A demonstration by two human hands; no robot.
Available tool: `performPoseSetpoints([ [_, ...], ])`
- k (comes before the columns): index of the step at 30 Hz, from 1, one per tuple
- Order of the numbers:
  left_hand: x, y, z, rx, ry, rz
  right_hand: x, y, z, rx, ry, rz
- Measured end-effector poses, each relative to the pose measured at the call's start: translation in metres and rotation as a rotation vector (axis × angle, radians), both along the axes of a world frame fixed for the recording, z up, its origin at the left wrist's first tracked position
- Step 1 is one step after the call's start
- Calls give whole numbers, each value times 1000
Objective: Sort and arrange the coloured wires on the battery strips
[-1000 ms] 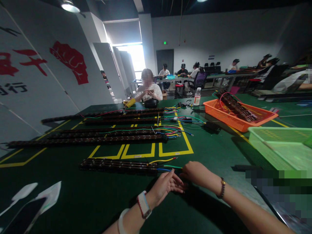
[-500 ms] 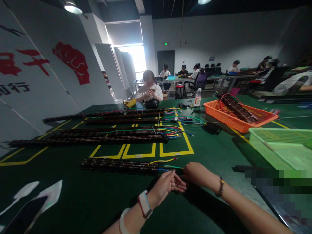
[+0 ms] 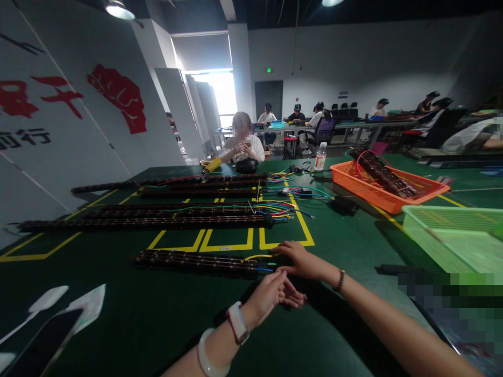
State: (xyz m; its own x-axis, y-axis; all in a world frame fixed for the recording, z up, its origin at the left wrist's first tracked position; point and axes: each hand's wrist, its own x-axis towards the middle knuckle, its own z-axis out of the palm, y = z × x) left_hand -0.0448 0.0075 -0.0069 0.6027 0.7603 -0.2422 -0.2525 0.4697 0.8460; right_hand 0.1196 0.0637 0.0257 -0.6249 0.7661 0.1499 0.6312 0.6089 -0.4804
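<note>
Dark, slender-rodded bundle with pale flecks (image 3: 194, 263): lies flat, near-horizontal, just below frame centre. From its right end extend thin yellow wire (image 3: 257, 256), green wire (image 3: 271, 264), blue wire (image 3: 264, 269).

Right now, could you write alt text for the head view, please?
The right hand is at the yellow wire of a dark bundle, the left hand open close by. Longer bundles lie beyond on the green table, an orange basket at right.

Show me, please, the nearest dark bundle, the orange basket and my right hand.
Nearest dark bundle (image 3: 196, 263): head view, middle of its length.
Orange basket (image 3: 361, 189): head view, near wall.
Right hand (image 3: 304, 261): head view, back of it.
</note>
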Motion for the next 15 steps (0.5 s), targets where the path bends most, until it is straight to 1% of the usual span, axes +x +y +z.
performPoseSetpoints([
  [4, 0, -2, 3, 3, 23, 7, -8, 17, -7, -127, -23, 121],
  [9, 0, -2, 3, 3, 23, 12, -8, 30, -11, -298, -116, 193],
  [13, 0, -1, 0, 9, 1, 8, -8, 32, -12, -345, -116, 196],
  [15, -1, -1, 1, 6, -1, 14, -8, 32, -13, -329, -115, 199],
])
